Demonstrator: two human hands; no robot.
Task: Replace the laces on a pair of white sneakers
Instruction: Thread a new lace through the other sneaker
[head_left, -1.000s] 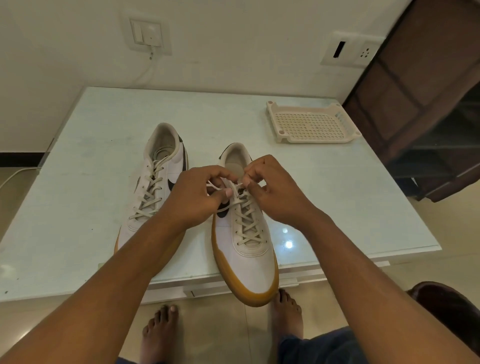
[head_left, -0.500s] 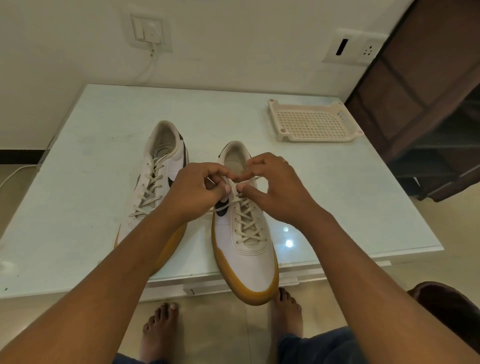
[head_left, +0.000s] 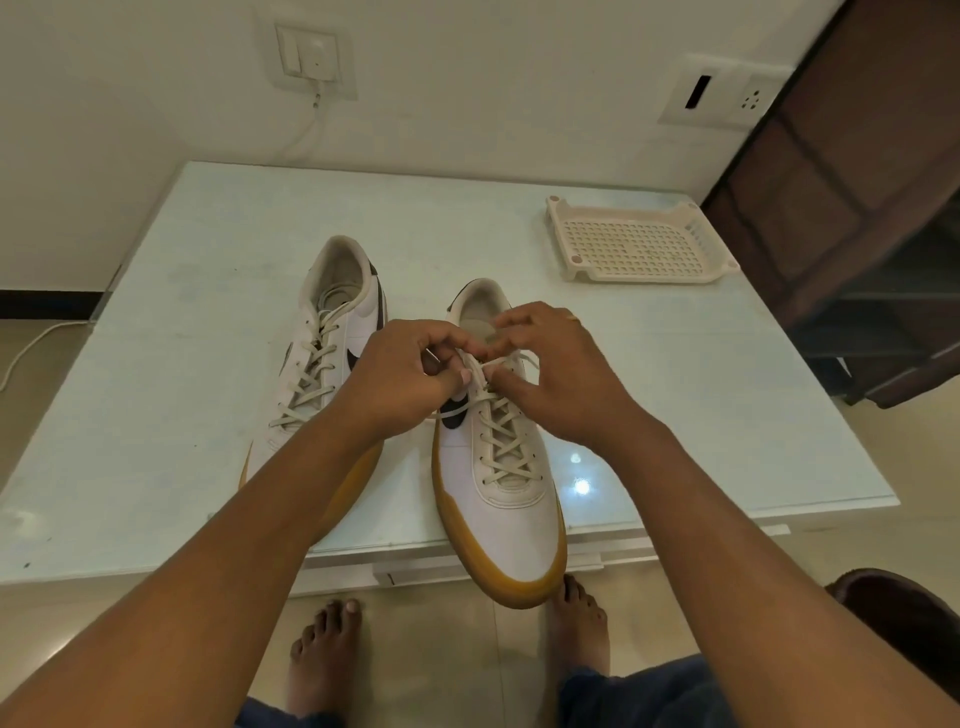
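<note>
Head view: left hand (head_left: 402, 371), right hand (head_left: 558, 371) together, pinching lace (head_left: 501, 441) atop near sneaker (head_left: 506, 467); toe overhangs surface (head_left: 208, 291) edge for reach.

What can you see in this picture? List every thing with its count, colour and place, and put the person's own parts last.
sneakers: 2, white with tan soles, side by side on the table
laces: beige, threaded through both sneakers
tray: 1, cream, perforated, far right of the table
table: 1, pale, against the wall
wall plates: 2, white, on the wall
hands: 2, pinching the lace ends at the top of the right-hand sneaker
feet: 2, bare, on the floor
</note>
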